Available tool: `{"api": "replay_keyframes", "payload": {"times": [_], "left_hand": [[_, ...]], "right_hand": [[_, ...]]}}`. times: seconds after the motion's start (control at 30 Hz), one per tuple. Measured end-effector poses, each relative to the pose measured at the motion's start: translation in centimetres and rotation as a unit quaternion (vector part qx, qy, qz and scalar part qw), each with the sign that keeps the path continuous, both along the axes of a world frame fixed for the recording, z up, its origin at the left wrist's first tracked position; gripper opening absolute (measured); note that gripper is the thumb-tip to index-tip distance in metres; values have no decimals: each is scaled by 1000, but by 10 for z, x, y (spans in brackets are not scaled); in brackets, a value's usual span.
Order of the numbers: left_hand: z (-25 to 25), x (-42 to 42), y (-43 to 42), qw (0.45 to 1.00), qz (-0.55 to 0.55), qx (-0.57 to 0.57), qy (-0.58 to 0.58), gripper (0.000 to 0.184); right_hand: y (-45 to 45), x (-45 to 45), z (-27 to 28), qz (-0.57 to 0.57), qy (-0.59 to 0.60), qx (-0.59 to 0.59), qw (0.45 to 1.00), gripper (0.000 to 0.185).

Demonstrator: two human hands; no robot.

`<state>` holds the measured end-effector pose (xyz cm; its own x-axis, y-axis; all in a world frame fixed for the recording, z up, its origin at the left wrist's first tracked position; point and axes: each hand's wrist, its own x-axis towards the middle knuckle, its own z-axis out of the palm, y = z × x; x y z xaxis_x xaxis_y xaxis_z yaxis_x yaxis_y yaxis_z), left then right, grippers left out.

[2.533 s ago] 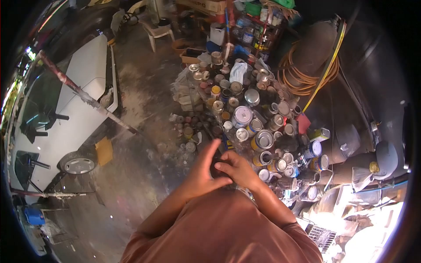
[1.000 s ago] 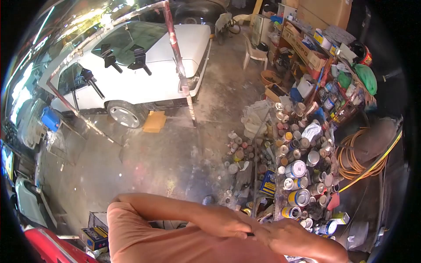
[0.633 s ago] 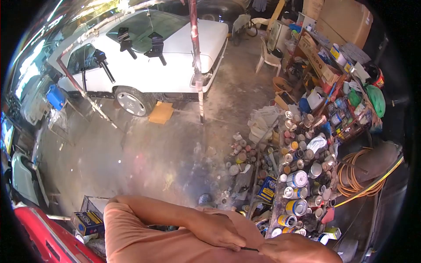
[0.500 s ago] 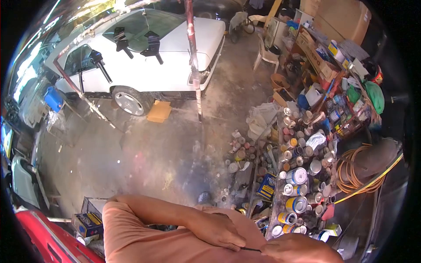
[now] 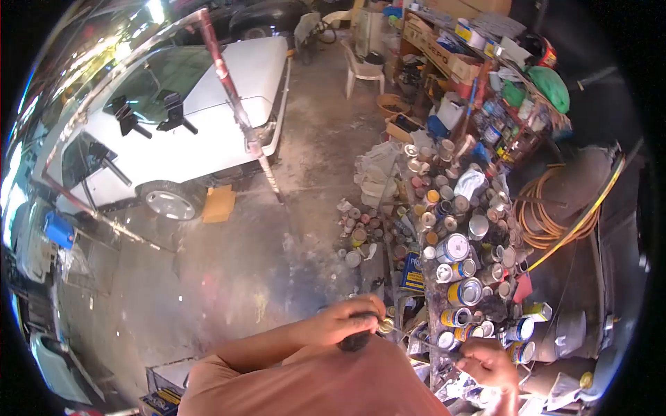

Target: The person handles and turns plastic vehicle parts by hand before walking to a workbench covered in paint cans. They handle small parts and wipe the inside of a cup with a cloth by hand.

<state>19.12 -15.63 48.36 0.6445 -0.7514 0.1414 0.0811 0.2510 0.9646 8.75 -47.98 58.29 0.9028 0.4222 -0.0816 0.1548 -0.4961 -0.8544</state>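
Note:
My left hand is closed around a dark, rounded object, held in front of my shirt; its exact kind does not show. A small brass-coloured piece lies just beyond the fingertips, and I cannot tell whether it belongs to the object. My right hand is off to the right, in front of the bench of cans, with its fingers bent and pinched together. A thin line runs between the two hands. Whatever sits between the right fingertips is too small to name.
Many paint cans crowd the bench on my right. Coiled orange hose hangs beyond it. A white car stands ahead behind a rusty pole frame with black parts hanging. Cardboard lies by its wheel.
My hands have moved apart and up from low against the shirt, where a thin dark piece was between them. The dark rounded object now shows in my left hand. My view has turned right.

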Motion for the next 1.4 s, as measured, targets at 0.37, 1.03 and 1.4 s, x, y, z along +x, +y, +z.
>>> {"api": "replay_keyframes", "payload": {"times": [0.37, 1.03, 1.4], "left_hand": [[4, 20, -43, 971, -2, -62, 229, 26], [-28, 7, -114, 993, 89, -17, 74, 24], [-60, -28, -168, 998, -69, -1, -9, 26]], "right_hand": [[47, -22, -131, -326, 120, 247, 905, 41], [65, -15, -139, -314, 82, 236, 916, 48], [1, -39, -131, -265, -31, 86, 960, 33]]}}
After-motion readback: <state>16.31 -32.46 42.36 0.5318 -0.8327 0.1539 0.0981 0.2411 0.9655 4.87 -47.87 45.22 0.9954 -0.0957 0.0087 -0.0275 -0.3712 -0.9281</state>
